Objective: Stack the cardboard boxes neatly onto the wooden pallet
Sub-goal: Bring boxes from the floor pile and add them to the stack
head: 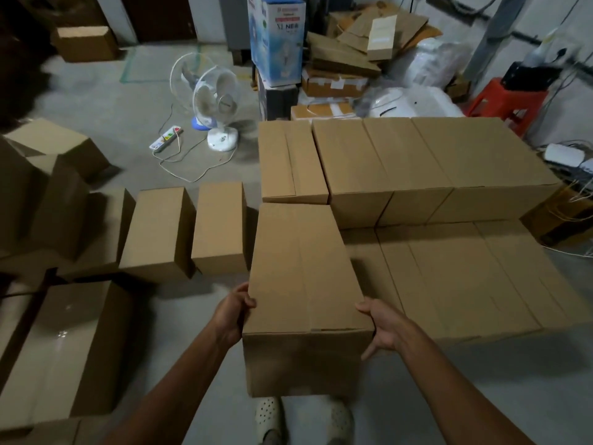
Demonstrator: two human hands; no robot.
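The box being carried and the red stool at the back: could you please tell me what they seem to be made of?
The box looks like plain brown cardboard, matte, with a flap seam along its top. The stool is probably moulded plastic, bright red with a slight sheen, though it is blurred.

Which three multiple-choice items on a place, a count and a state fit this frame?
1. Where is the red stool? A right, behind the stack; B far left; C front centre.
2. How many fans stand on the floor? A one; B two; C four.
3. How is the held box? A flaps open; B closed, gripped by both hands; C untouched on the floor.
Key: 1 A, beyond the stack's right end. 2 B, two white ones. 3 B, left hand and right hand clasp its near corners.
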